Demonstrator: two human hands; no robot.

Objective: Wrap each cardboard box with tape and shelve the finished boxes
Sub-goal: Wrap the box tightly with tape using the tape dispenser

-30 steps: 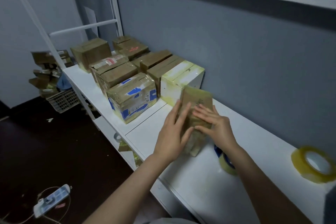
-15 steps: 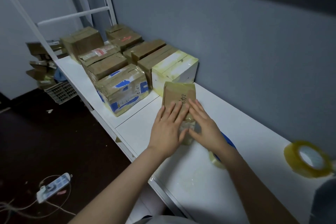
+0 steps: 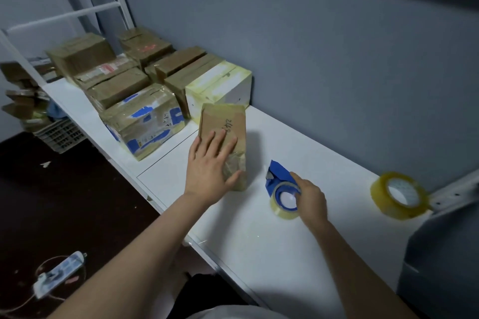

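At centre frame the left hand [image 3: 210,163] is laid flat, fingers straight, on a box [image 3: 228,122] lying on the tabletop [image 3: 259,241]. Just right of it, the right hand [image 3: 309,199] is curled round a dispenser [image 3: 281,189]. This box is judged partly taped and not yet shelved. Taped boxes [image 3: 145,122] are clustered at upper left, and a spare roll [image 3: 398,195] is seen at far right.

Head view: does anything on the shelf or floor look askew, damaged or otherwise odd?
The blue-printed box at the front of the row looks battered, creased under wrinkled tape. The small box under the left hand has crumpled tape at its near end. Nothing looks spilled on the shelf.
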